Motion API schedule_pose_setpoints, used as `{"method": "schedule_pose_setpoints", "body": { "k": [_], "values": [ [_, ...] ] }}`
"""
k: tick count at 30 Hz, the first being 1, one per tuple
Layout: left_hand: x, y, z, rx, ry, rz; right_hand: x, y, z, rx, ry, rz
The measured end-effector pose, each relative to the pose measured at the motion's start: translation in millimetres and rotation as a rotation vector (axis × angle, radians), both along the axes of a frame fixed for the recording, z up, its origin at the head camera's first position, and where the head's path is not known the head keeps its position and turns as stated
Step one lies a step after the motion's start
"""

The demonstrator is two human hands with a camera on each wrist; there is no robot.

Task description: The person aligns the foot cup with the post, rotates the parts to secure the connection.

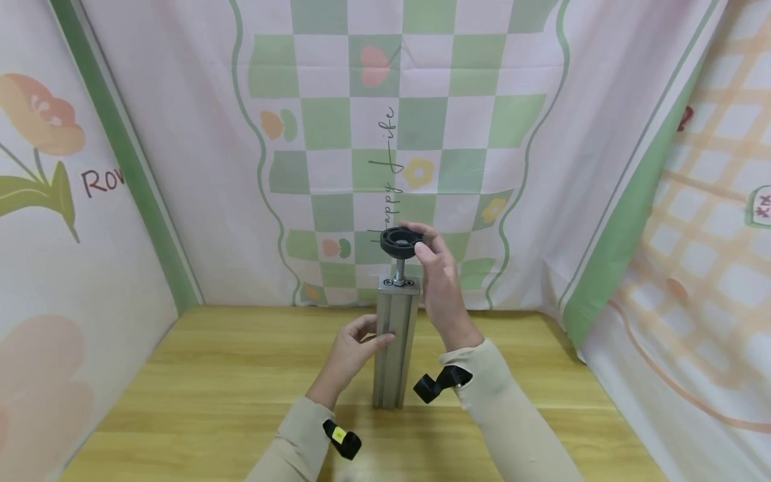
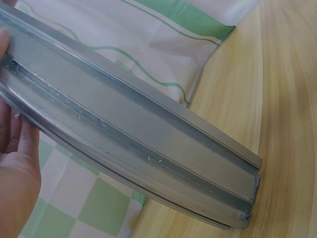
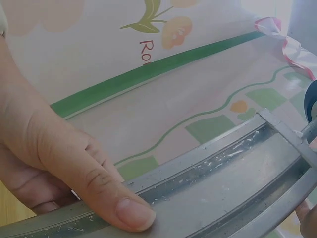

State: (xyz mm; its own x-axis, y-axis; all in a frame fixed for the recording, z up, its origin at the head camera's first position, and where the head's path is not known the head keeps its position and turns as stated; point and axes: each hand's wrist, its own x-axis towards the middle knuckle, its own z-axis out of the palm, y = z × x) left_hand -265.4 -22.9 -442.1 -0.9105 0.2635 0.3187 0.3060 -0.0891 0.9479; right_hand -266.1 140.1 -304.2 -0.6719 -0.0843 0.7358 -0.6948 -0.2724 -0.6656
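A slotted grey aluminium profile (image 1: 390, 361) stands nearly upright before me, its lower end over the wooden tabletop in the head view. An end plate (image 1: 412, 290) caps its top, and from it rises a metal threaded stud (image 1: 400, 270) carrying a round black levelling foot (image 1: 397, 250). My left hand (image 1: 352, 351) grips the profile around its middle, thumb across the front face. My right hand (image 1: 444, 294) pinches the levelling foot's rim from the right. In the right wrist view the left thumb (image 3: 129, 210) presses the profile's side, while the right hand shows only at the edge.
The wooden table (image 1: 199, 375) meets a checkered cloth backdrop (image 1: 421, 120) behind the profile. Printed cloths hang at the left (image 1: 54, 268) and right (image 1: 711, 281). A black device sits on each sleeve, one left (image 1: 342, 440) and one right (image 1: 442, 383).
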Motion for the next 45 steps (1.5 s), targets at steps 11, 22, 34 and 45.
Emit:
{"method": "schedule_pose_setpoints", "body": {
  "k": [11,22,34,45],
  "values": [
    [0.1,-1.0,-0.2,0.002,-0.004,-0.007,8.4,-3,2.8,-0.016,-0.076,-0.064],
    [-0.3,-2.7,-0.8,-0.012,-0.015,-0.002,9.5,-6,7.7,0.13,0.05,-0.315],
    [-1.6,-0.2,-2.4,-0.014,-0.019,-0.012,8.2,-3,3.8,0.185,0.067,-0.154],
    [-1.7,-1.1,-2.0,-0.02,-0.007,-0.002,-1.2,1,4.2,0.05,-0.003,0.107]
  ]
}}
